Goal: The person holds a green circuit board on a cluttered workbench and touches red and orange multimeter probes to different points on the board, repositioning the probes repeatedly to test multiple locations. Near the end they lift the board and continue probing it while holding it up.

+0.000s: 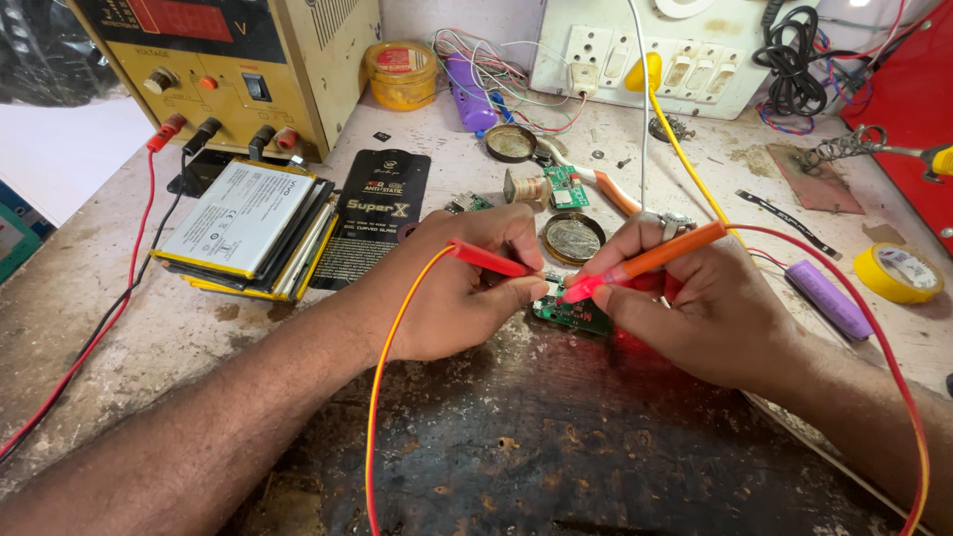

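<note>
One head-worn camera looks steeply down and forward over a workbench (119,288), close to the left hand (452,288) and right hand (695,308) at the centre. The forearms enter from the near edge; a power supply (228,69) and a switchboard (685,60) line the far side.

**What Is Counted on the Table**

Two hands are seen, left (452,288) and right (695,308). Two red test probes (486,260) (645,266) are held. One green board (568,314), one tape roll (898,272) and one yellow tub (400,74) are counted.
</note>
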### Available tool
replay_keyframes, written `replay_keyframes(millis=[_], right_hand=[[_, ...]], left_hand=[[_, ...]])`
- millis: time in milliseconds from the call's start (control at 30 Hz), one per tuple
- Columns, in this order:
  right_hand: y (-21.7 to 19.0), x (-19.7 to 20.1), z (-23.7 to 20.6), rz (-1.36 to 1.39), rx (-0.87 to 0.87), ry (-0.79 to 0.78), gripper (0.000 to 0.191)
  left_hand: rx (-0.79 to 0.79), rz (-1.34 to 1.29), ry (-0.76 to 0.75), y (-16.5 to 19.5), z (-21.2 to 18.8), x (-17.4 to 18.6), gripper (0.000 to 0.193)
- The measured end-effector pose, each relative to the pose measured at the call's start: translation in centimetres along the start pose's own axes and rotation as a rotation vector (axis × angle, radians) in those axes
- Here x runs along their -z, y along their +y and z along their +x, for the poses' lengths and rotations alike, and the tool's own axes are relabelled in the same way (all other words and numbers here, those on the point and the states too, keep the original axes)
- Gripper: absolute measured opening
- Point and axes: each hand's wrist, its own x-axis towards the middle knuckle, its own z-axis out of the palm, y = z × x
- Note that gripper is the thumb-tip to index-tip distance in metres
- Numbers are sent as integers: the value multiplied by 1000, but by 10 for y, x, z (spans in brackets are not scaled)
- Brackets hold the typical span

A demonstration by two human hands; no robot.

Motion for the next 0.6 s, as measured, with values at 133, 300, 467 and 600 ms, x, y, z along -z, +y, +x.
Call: replay_keyframes(millis=[133, 300, 467, 600], right_hand=[[1, -1, -1, 43, -15, -7, 15], [2, 0, 0, 22, -5, -15, 15], [1, 1, 0, 7, 20, -9, 14], [1, 1, 0, 40, -48, 3, 12]], left_hand=[[6, 3, 2, -1, -1, 0, 20], [-9, 11, 4, -1, 0, 0, 21], [12, 8, -1, 0, 0, 1, 20], [13, 1, -3, 2, 0, 1, 19]])
